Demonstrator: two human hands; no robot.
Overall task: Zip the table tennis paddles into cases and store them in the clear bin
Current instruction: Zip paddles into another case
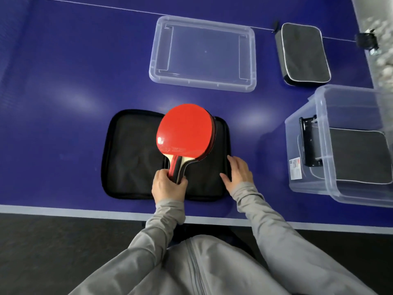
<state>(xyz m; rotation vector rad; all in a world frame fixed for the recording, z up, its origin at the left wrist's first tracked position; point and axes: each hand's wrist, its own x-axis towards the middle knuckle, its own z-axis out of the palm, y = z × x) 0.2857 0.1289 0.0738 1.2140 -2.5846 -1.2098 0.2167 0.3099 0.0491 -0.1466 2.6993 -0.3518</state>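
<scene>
My left hand (168, 184) grips the handles of the stacked red paddles (185, 133) above the open black case (131, 154) on the blue tabletop (63, 81), while my right hand (239, 173) rests with fingers spread on the case's right half. The clear bin (319, 145) at right holds a zipped case (359, 155); another zipped case (302, 53) lies beside the bin lid (203, 53).

Blue table (63, 81) with white line (106, 7).
</scene>
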